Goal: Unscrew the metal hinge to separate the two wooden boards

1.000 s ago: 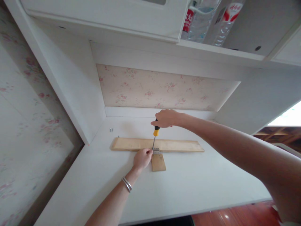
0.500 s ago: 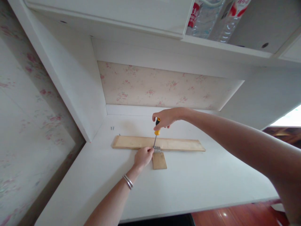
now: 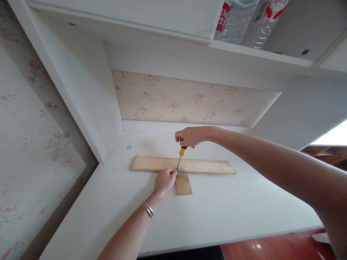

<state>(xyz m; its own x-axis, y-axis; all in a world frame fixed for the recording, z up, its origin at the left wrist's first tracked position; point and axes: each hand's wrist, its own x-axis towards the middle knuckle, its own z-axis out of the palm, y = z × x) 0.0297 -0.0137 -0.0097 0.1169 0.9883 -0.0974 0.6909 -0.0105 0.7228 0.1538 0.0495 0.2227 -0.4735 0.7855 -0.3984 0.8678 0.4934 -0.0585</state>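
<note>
Screwdriver [image 3: 181,156] is gripped from above by the right hand [image 3: 189,136], fist closed round the handle, so the tip bears down on the hinge [image 3: 180,172]. Left hand [image 3: 164,180] is pinched at the tip, fingers together, apparently steadying a screw, too small to confirm. Hinge bridges the long plank [image 3: 206,166] and small block [image 3: 183,184], mid-worktop [image 3: 230,213] towards the back edge. Spare screws [image 3: 129,147] lie near the back-left corner.

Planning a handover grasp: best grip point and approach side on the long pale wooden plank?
Probably the bare right end of the long pale wooden plank, from above, fingers across its narrow width. It lies flat on the white desk; the middle is taken by the metal hinge, left hand and yellow-handled screwdriver in the right hand.
</note>
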